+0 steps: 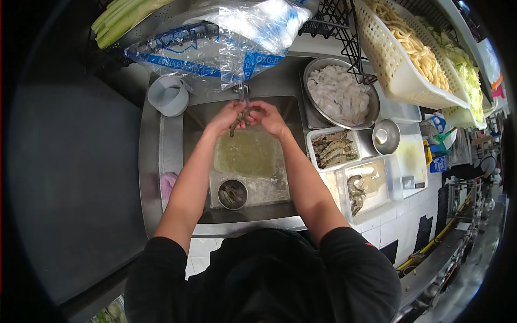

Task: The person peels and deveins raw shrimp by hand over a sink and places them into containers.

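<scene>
Under the tap (243, 89), at the far end of the sink (196, 121), both hands are closed around a grey prawn (235, 127). My left hand (229, 117) grips it from the left, with part of the prawn hanging below the fingers. My right hand (266, 116) pinches at its other side; its fingertips partly hide the prawn. Below the hands, a clear rectangular tub (245, 153) of cloudy yellowish water stands in the sink. Nearer my body, a small metal bowl (232, 194) contains dark prawn pieces.
Right of the sink are a tray of prawns (335, 149), a clear container with a few prawns (356, 194), a bowl of white seafood pieces (339, 94) and a small metal bowl (386, 136). A plastic bag (215, 48) overhangs the tap. A white tub (168, 96) stands left.
</scene>
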Motion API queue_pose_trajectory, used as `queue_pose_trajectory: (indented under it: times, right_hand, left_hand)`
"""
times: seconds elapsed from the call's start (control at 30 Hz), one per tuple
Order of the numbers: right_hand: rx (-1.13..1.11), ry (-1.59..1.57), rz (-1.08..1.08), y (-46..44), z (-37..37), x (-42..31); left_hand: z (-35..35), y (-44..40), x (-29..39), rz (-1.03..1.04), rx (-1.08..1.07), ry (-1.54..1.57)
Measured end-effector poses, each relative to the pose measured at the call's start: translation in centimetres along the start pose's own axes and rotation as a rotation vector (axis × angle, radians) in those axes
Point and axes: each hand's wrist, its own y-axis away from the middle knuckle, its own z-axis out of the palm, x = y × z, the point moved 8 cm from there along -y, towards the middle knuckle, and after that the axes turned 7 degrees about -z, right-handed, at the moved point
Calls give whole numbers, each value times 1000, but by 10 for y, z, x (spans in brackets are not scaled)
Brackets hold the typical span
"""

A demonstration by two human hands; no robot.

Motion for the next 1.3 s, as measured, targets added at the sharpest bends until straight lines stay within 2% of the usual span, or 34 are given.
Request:
queue_pose_trajectory:
  times: [0.03, 0.1, 0.43, 0.5, 0.7, 1.0, 1.3]
  right_hand:
    - [-2, 13, -27, -2, 2, -3]
    - [-8, 21, -58, -5, 6, -5]
    - [-32, -78, -48, -9, 12, -12]
    - [-44, -94, -44, -9, 12, -14]
    - [2, -126, -33, -11, 11, -9]
    - [94, -421, 0, -9, 19, 13]
    - [141, -550, -23, -13, 25, 26]
  left_hand:
    - [-6, 1, 0, 3, 2, -3]
    - [-9, 7, 4, 24, -122, 213]
    - [-19, 23, 17, 40, -172, 354]
    - [-20, 17, 14, 41, -117, 208]
    - [-19, 12, 17, 65, -47, 88]
    - [-17, 5, 25, 120, -37, -204]
    - [-21, -5, 26, 66, -11, -245]
